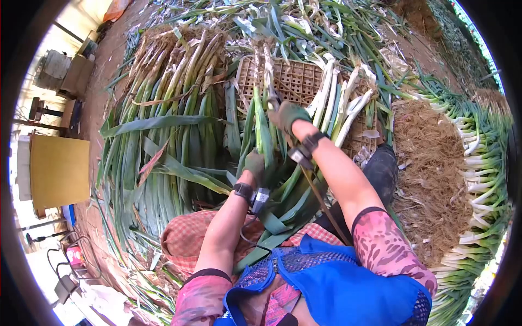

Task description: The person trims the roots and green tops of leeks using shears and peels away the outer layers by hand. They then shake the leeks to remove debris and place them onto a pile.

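Note:
My left hand (254,165), in a dark green glove, is closed around the green part of a leek (259,122) whose rooty end points away from me. My right hand (289,117), gloved too, is curled beside a second leek stalk (268,68). A small greyish piece shows at its fingers, but I cannot make out what it grips. Below the right wrist a thin brown rod (321,201) slants toward my lap. Under the stalks lies a tan plastic crate (296,81) with a holed surface. Peeled white leeks (331,100) rest on its right side.
A big pile of unpeeled leeks (168,130) lies to the left. To the right is a heap of brown, root-like trimmings (432,179), bordered by a curved row of cleaned leeks (481,185). Loose leaves (304,24) cover the far ground. A yellow board (60,171) stands far left.

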The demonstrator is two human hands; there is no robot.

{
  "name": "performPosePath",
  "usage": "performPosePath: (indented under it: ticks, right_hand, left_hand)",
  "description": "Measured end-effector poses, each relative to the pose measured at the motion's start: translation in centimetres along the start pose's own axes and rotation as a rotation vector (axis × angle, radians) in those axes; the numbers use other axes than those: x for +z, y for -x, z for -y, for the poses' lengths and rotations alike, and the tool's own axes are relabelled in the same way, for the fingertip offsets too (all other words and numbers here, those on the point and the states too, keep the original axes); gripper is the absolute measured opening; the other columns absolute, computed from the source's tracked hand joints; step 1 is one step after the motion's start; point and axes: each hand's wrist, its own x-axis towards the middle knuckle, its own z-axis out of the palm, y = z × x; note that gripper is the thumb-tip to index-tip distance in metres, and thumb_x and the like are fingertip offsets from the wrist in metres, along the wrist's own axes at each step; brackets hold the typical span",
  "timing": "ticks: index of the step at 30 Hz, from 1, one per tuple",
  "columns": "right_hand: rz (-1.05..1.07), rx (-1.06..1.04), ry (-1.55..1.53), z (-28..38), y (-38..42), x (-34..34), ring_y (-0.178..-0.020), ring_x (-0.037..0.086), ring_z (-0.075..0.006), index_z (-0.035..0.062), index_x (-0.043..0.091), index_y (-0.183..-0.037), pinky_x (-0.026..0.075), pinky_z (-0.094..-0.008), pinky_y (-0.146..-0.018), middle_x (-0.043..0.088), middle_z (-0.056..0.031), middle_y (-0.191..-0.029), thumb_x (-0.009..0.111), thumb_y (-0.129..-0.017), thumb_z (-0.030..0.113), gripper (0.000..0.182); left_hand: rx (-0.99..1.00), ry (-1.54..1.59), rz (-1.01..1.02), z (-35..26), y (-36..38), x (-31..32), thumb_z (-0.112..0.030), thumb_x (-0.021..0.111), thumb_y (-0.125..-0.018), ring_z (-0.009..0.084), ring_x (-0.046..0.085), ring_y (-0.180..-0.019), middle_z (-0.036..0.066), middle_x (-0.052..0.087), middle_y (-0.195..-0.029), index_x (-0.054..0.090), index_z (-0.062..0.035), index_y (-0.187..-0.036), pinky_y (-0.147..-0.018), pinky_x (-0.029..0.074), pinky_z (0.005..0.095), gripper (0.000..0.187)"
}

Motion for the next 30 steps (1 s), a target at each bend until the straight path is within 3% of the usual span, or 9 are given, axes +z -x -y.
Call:
performPosePath:
  ticks: [5, 8, 10, 12, 16, 20, 24, 26, 30]
  right_hand:
    - [-0.002, -0.083, -0.043, 0.3, -4.8, -1.2, -0.087, 0.072, -0.0371, -0.0093, 0.069, -0.101, 0.054, -0.0438, -0.082, 0.071, -0.026, -0.086, 0.06, -0.082, 0.05, 0.063]
    - [0.202, 0.063, -0.285, 0.7, -1.0, -3.5, -0.065, 0.072, -0.0343, -0.0121, 0.066, -0.099, 0.057, -0.0404, -0.069, 0.068, -0.0245, -0.07, 0.058, -0.083, 0.05, 0.064]
    - [0.085, 0.028, -0.122, -0.9, 0.4, -2.2, -0.093, 0.071, -0.0359, -0.0045, 0.071, -0.103, 0.055, -0.0429, -0.084, 0.07, -0.0278, -0.094, 0.055, -0.083, 0.047, 0.057]
    - [0.148, -0.014, -0.1, -2.2, 4.8, -1.8, -0.096, 0.07, -0.04, -0.005, 0.066, -0.112, 0.054, -0.0431, -0.086, 0.07, -0.0292, -0.097, 0.056, -0.084, 0.051, 0.063]
    - [0.065, -0.133, -0.056, -4.6, 5.7, 1.0, -0.09, 0.071, -0.0392, -0.0056, 0.066, -0.111, 0.055, -0.0431, -0.084, 0.07, -0.0278, -0.091, 0.054, -0.085, 0.048, 0.06]
    - [0.136, -0.009, -0.074, -1.3, 1.2, -1.5, -0.074, 0.072, -0.037, -0.0079, 0.067, -0.105, 0.057, -0.0413, -0.073, 0.07, -0.0265, -0.079, 0.053, -0.087, 0.042, 0.055]
    - [0.165, 0.024, -0.219, 1.2, -4.2, -3.6, -0.046, 0.064, -0.0262, -0.0058, 0.067, -0.087, 0.05, -0.0405, -0.047, 0.064, -0.0168, -0.061, 0.052, -0.09, 0.035, 0.044]
    - [0.15, 0.042, -0.236, 1.9, -6.9, -3.8, -0.063, 0.071, -0.0307, -0.0105, 0.07, -0.091, 0.055, -0.0417, -0.064, 0.068, -0.0213, -0.066, 0.053, -0.086, 0.046, 0.06]
    - [0.084, -0.043, -0.189, 2.3, -8.5, -4.5, -0.061, 0.07, -0.0312, -0.0111, 0.069, -0.087, 0.053, -0.0429, -0.061, 0.067, -0.0182, -0.067, 0.057, -0.085, 0.041, 0.053]
  left_hand:
    - [0.073, 0.12, -0.052, 5.9, -0.7, 2.0, -0.026, 0.062, -0.088, 0.0302, 0.065, -0.085, 0.009, 0.067, -0.096, 0.065, -0.0153, -0.108, -0.074, 0.053, 0.0396, 0.023]
    - [-0.199, 0.556, -0.017, 3.5, -0.5, 0.7, -0.027, 0.057, -0.097, 0.0226, 0.065, -0.085, 0.005, 0.067, -0.098, 0.063, -0.011, -0.113, -0.074, 0.053, 0.0351, 0.023]
    - [-0.394, 0.79, 0.048, 1.1, -0.2, -0.6, -0.028, 0.055, -0.101, 0.018, 0.065, -0.085, 0.004, 0.067, -0.1, 0.063, -0.0097, -0.115, -0.075, 0.053, 0.0329, 0.025]
    - [-0.476, 0.937, 0.12, 0.4, -0.3, -1.6, -0.03, 0.053, -0.103, 0.0145, 0.064, -0.086, 0.004, 0.068, -0.101, 0.063, -0.0096, -0.116, -0.075, 0.053, 0.0316, 0.026]
    - [-0.543, 1.496, 0.269, -1.9, 0.5, -2.2, -0.035, 0.054, -0.102, 0.0172, 0.065, -0.085, 0.005, 0.068, -0.102, 0.064, -0.0107, -0.119, -0.076, 0.056, 0.0342, 0.031]
    - [-0.579, 1.431, 0.223, -2.7, 0.5, -1.8, -0.042, 0.058, -0.1, 0.0184, 0.066, -0.087, 0.007, 0.068, -0.104, 0.062, -0.0111, -0.124, -0.077, 0.057, 0.0337, 0.04]
    - [-0.539, 1.449, 0.249, -4.9, 1.3, -2.6, -0.045, 0.057, -0.099, 0.0192, 0.066, -0.088, 0.008, 0.068, -0.104, 0.062, -0.011, -0.124, -0.076, 0.057, 0.0322, 0.042]
    - [-0.544, 1.451, 0.206, -6.3, 1.7, -3.1, -0.046, 0.057, -0.099, 0.0197, 0.066, -0.086, 0.009, 0.068, -0.103, 0.061, -0.0109, -0.125, -0.075, 0.057, 0.0313, 0.044]
    - [-0.404, 1.307, 0.209, -5.6, 1.7, -3.0, -0.054, 0.06, -0.094, 0.0235, 0.068, -0.084, 0.012, 0.07, -0.1, 0.06, -0.0091, -0.127, -0.071, 0.059, 0.0347, 0.056]
